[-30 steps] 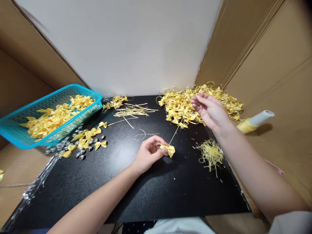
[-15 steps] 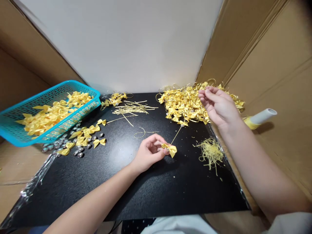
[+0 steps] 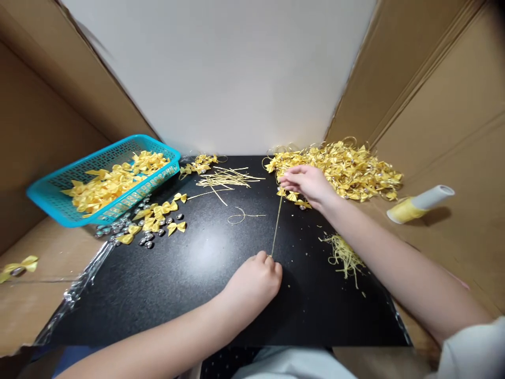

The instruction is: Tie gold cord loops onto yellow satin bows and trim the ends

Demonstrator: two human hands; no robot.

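Note:
A thin gold cord [image 3: 277, 226] runs straight between my two hands over the black tabletop. My left hand [image 3: 256, 276] is closed in a fist, back of the hand up, with the cord's lower end coming out at the knuckles. The yellow ribbon bow it held a moment before is hidden from sight. My right hand [image 3: 307, 185] pinches the upper end of the cord, in front of the large pile of yellow bows with gold loops [image 3: 351, 168]. A loose looped cord [image 3: 240, 215] lies left of the stretched one.
At left stands a turquoise basket [image 3: 47, 192] of yellow bows. Silver bells [image 3: 148, 239] and loose bows [image 3: 158, 210] lie beside it. Cut gold cords [image 3: 229, 179] are heaped at the back. On the right are cord scraps [image 3: 345, 255] and a white tube [image 3: 432, 197] wound with yellow.
My left hand has turned over into a fist and moved slightly down, hiding the bow. My right hand has come down and left, and the cord stretches between both hands. The view has shifted.

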